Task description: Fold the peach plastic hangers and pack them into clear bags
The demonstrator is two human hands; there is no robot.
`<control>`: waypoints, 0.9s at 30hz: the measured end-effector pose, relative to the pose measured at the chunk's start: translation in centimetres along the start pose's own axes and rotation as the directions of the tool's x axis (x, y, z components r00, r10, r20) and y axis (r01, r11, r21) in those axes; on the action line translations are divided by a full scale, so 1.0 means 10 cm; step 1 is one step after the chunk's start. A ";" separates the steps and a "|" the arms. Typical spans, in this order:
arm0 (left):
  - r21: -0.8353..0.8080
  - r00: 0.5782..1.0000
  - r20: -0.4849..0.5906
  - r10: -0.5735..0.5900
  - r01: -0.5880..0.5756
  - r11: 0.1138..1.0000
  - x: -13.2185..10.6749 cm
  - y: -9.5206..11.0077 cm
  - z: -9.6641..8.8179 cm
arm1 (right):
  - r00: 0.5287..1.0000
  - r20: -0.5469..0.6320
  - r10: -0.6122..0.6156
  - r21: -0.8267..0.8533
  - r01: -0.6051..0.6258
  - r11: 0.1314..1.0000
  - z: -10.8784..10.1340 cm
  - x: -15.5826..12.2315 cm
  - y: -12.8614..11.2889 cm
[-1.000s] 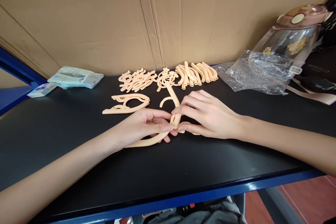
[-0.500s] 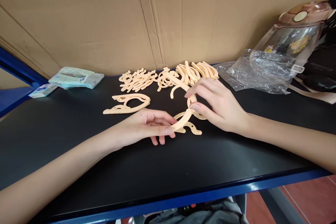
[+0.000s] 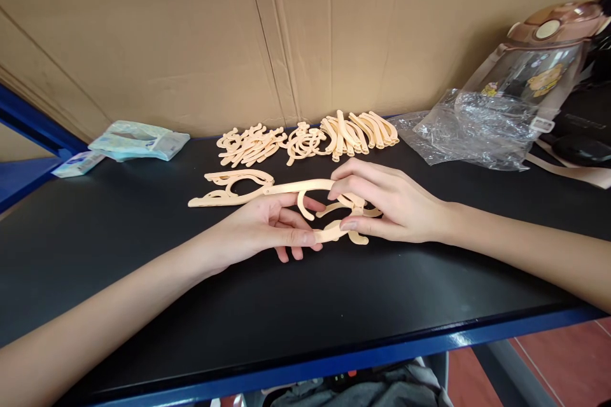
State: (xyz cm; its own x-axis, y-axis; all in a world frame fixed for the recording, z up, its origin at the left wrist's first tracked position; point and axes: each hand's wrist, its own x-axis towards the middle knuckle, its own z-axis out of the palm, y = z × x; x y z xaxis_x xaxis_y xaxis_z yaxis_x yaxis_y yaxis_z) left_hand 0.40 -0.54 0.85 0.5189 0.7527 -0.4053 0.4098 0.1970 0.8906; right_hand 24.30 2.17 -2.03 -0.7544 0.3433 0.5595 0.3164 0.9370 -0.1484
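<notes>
Between my hands is a cream plastic folding hanger (image 3: 291,187), its long upper arm pointing left and a curved piece hanging from it. My left hand (image 3: 274,226) pinches the end of its lower arm between thumb and fingers. At the joint end, my right hand (image 3: 394,203) grips with thumb and fingertips, partly hiding the joint. Underneath, loose curved pieces (image 3: 359,239) lie on the black table (image 3: 305,305), partly covered. A folded hanger (image 3: 200,201) rests just beyond my left hand.
Along the back lie piles of small arms (image 3: 252,146), curved hooks (image 3: 303,143) and long arms (image 3: 360,133). A tissue pack (image 3: 138,140) sits at left. Crumpled clear plastic (image 3: 477,130) and a strapped water bottle (image 3: 539,67) stand right. Cardboard (image 3: 191,32) walls the back.
The hanger's upper arm has swung down and left, from slanting up toward the piles to nearly level above my left hand. My right hand has turned slightly lower with it.
</notes>
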 end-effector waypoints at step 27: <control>-0.291 0.980 -0.194 0.036 -0.093 0.952 0.00 -0.06 -0.05 | 0.979 -0.201 0.045 -0.208 -0.087 0.974 -0.01 0.01 -0.07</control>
State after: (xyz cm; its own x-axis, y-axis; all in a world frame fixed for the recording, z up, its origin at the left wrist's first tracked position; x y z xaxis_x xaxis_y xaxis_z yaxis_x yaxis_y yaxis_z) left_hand -0.28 -0.35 0.43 0.3781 0.8669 -0.3249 0.1236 0.3006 0.9457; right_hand 24.04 1.56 -1.77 -0.6086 0.3650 0.7045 0.4939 0.8692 -0.0236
